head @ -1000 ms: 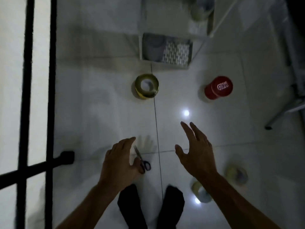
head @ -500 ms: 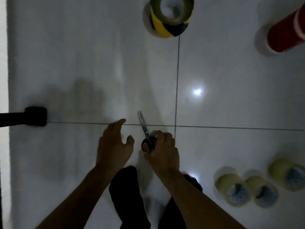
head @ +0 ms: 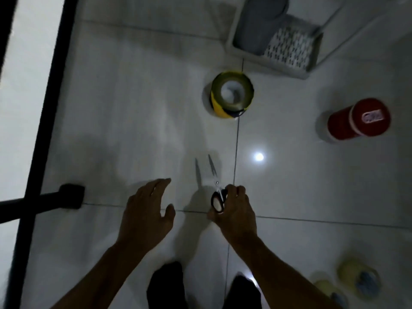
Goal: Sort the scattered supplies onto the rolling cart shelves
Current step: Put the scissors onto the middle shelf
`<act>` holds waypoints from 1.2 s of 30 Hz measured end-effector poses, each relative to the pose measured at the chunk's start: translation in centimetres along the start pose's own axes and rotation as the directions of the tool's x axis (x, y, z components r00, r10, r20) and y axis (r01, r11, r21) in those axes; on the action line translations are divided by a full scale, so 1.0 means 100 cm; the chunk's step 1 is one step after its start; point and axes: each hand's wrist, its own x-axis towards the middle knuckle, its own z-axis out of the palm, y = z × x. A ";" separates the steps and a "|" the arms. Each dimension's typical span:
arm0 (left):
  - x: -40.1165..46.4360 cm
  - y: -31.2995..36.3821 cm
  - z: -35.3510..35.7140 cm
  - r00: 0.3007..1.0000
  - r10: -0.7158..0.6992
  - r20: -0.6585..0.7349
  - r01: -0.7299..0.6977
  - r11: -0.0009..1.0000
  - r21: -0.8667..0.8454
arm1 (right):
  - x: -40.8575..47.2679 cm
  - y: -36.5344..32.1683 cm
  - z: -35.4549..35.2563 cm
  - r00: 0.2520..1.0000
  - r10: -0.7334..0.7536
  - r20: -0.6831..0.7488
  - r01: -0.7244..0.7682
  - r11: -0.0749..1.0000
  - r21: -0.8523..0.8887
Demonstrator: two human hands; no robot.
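Note:
My right hand [head: 235,211] grips the black handles of a pair of scissors [head: 215,187], lifted off the white tile floor with the blades pointing away from me and casting a shadow to the left. Beside it, my left hand [head: 148,211] hovers open with fingers spread, holding nothing. A yellow-and-black tape roll [head: 231,94] stands on the floor ahead. A red canister [head: 359,118] stands to the right. Pale yellow tape rolls [head: 356,278] lie at the lower right. The rolling cart's bottom shelf [head: 275,36] shows at the top right, holding grey items.
A black metal frame [head: 48,121] runs down the left side, with a black foot [head: 71,196] resting on the floor. My feet in dark socks [head: 167,286] stand at the bottom centre. A white cart leg [head: 330,18] slants at the top right.
My right hand closed on the scissors and raised them off the floor. My left hand drew back, open. The view tilted up, bringing the cart shelf back in.

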 end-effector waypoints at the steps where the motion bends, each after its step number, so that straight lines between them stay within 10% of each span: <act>1: 0.006 0.012 -0.015 1.000 0.017 -0.015 -0.017 1.000 -0.002 | 0.006 -0.008 -0.020 0.999 -0.012 -0.031 0.012 1.000 -0.009; 19: 0.070 0.266 -0.324 0.853 0.375 -0.361 -0.409 0.912 -0.018 | 0.016 -0.208 -0.396 0.734 -0.291 -0.613 0.275 0.953 -0.123; 36: 0.179 0.381 -0.370 0.808 0.498 -0.316 -0.515 0.856 0.033 | 0.146 -0.212 -0.533 0.851 -0.066 -0.522 0.039 0.997 -0.063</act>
